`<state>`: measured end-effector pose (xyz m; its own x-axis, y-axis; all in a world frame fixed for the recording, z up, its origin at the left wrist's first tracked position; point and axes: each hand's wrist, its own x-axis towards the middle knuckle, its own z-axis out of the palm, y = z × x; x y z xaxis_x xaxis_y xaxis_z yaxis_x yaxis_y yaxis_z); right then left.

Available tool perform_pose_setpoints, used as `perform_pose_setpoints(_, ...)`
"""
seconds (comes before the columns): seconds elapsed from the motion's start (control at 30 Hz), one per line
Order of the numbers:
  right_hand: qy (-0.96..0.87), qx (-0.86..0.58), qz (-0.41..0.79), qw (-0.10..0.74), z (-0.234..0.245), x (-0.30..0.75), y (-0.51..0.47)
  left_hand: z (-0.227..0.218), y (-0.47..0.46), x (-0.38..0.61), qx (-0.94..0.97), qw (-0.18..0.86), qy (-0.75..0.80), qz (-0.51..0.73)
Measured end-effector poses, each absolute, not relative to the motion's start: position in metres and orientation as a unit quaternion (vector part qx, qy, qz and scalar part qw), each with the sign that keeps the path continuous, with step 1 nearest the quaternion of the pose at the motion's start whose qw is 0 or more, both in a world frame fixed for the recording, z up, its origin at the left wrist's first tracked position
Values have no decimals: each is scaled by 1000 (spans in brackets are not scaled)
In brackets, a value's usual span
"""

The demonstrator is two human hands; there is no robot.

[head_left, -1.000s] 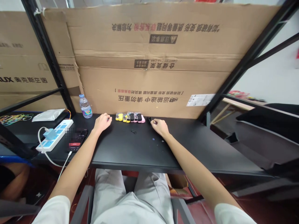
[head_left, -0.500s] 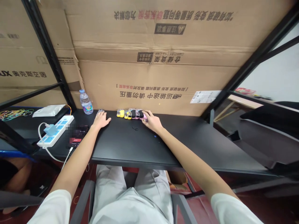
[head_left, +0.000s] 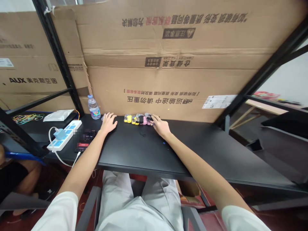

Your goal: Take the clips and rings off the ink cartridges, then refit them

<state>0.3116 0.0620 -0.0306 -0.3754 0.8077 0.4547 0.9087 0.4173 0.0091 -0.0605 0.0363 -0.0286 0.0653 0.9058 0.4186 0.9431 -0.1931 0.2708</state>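
Observation:
A row of small clear-cased pieces with yellow parts, black parts and pink parts sits near the back of the black desk. At its right end, my right hand is closed with its fingertips on a black-and-clear piece, which looks tilted over the pink one. To the left of the row lies my left hand, fingers spread on the desk. A small clear piece shows partly behind its fingers. Thin black rings lie in front of the row.
A water bottle stands behind my left hand. On the left are a phone on a cable, a white power strip and a white packet. Cardboard walls the back. A tiny blue bit lies near my right wrist.
My view has swung slightly left. At the row's right end the black-and-clear piece has shifted and tilted under my right fingertips, showing more pink. My left hand stays spread in place.

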Motion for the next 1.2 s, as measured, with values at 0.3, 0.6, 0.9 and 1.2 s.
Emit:
perform_pose_setpoints(0.3,-874,-407,-112,239,-28,287,20,-12,-6,32,-870,40,-331,-362)
perform_pose_setpoints(0.6,-850,-404,-35,335,-26,283,16,-12,5,19,-796,-90,-388,-455)
perform_pose_setpoints(0.9,-882,-360,68,295,-28,295,27,-17,17,7,-721,-201,-406,-524)
perform_pose_setpoints(1.2,-913,-350,73,194,-38,303,36,-20,15,2,-735,-196,-428,-488)
